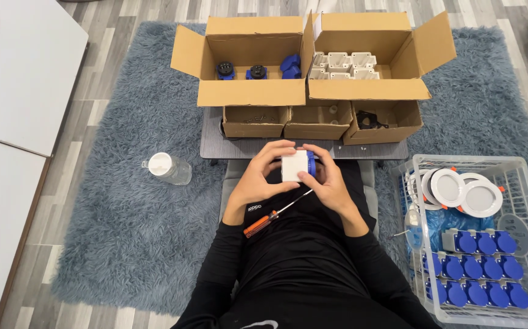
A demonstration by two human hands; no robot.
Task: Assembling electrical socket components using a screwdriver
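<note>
A small white square plastic box with a blue round part on its far side (296, 166) sits clasped between both hands, just in front of the low dark grey slatted board (212, 143), above the person's lap. The left hand (265, 172) wraps its left edge, fingers curled over the top and thumb against the near face. The right hand (327, 179) closes on the right edge, thumb pressed on the white face and fingers behind on the blue part. Both hands are closed around the piece.

It looks like a light, hollow moulded housing: stiff, smooth-skinned and probably a little slippery. The flat opposite sides seem the safest place to pinch it, as the hands do here. Where white meets blue is likely the weaker line, so squeezing across that join looks unwise.

An orange-handled screwdriver with a thin steel shaft (275, 214) lies on the black-clad lap, just nearer than the board, touched by neither hand. On the board stand three small open cardboard trays (316, 122), and beyond them two large open cardboard cartons, one with blue parts (255, 72), one with white housings (344, 66). Right of the board, a clear wire-sided plastic crate (523, 195) holds finished blue-capped units and round white discs. Left of the board, a clear plastic bottle (168, 169) lies on the grey-blue shaggy rug (124, 244).
</note>
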